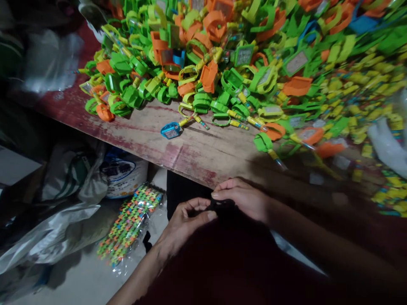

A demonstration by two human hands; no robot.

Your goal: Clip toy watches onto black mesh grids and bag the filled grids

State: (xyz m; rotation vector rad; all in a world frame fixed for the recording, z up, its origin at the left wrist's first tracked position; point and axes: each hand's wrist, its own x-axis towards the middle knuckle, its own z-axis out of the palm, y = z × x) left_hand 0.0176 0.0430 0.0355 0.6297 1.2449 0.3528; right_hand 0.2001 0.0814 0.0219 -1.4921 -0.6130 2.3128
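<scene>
Worn bench (152, 140), bright watch-like plastic pieces (209, 77) piled at 12 o'clock.
Grip: left hand (190, 216) and right hand (244, 196) pinched on 1 dark item (221, 205), too dim to identify, at 6 o'clock near bench edge.

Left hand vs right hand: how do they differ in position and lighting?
Left hand sits lower in view, short of the table; right hand sits higher, overlapping it.
Left forearm is lighter; right forearm is in deeper shadow.
Shared: both are bare, fingers at the same black item.
</scene>
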